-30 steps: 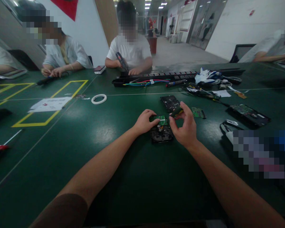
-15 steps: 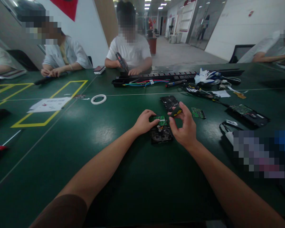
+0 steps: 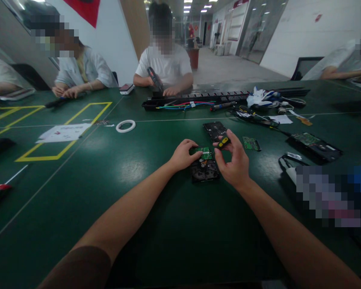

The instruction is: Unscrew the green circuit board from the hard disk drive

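A hard drive (image 3: 205, 172) lies on the green table with a green circuit board (image 3: 207, 153) at its far end. My left hand (image 3: 184, 155) grips its left side, thumb over the board. My right hand (image 3: 236, 163) is closed on the black and yellow handle of a screwdriver (image 3: 224, 141), held above the drive's right side; I cannot make out its shaft or tip. Just beyond the hands is a second hard drive (image 3: 215, 131), partly covered by the right fingers. A loose green circuit board (image 3: 251, 143) rests to the right of them.
Farther right lies a black device with an exposed board (image 3: 315, 146). A long black power strip (image 3: 198, 97), coloured wires and white gloves (image 3: 260, 97) stretch across the far side. Left are a tape roll (image 3: 125, 126), paper (image 3: 63, 133) and a red-handled screwdriver (image 3: 0, 192). Co-workers sit around the table.
The screwdriver handle has turned in my right fingers and shows more of its yellow. My left hand and the hard drive keep their place.
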`<action>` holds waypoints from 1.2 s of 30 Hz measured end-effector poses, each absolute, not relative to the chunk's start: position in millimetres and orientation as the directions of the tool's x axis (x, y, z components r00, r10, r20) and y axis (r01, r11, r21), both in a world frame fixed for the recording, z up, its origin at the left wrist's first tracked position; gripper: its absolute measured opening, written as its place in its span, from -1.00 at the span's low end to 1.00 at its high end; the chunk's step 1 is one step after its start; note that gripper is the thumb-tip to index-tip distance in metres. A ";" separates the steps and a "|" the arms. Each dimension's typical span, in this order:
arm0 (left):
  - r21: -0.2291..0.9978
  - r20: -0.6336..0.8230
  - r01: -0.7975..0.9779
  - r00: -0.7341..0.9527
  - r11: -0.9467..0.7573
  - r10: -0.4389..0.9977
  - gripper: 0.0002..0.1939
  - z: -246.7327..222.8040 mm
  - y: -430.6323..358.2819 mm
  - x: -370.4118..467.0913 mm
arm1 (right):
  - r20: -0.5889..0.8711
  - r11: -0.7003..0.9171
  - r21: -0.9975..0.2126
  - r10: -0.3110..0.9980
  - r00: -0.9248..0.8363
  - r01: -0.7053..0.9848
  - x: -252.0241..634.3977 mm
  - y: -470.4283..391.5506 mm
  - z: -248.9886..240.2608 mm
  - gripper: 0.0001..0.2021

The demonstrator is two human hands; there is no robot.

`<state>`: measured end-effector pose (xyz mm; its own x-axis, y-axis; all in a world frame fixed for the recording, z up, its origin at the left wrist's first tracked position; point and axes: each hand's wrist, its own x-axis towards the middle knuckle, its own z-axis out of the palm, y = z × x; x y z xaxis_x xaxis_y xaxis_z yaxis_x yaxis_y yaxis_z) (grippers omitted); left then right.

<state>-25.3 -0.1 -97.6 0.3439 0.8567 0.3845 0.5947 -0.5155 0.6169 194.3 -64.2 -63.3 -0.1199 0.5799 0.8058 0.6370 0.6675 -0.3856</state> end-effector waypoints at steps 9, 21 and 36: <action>0.621 0.381 0.592 0.345 -0.514 0.858 -0.67 -96.7 -0.4 -25.5 | 0.807 0.638 -0.376 0.582 -0.101 0.672 191.9 -64.9 -63.9 -0.19; 0.626 0.376 0.592 0.341 -0.508 0.861 -0.68 -94.7 -1.9 -24.7 | 0.795 0.656 -0.416 0.598 -0.098 0.630 194.1 -63.5 -68.3 -0.21; 0.626 0.386 0.587 0.337 -0.513 0.858 -0.68 -95.5 -2.1 -24.8 | 0.816 0.633 -0.374 0.571 -0.083 0.677 195.3 -62.7 -66.1 -0.21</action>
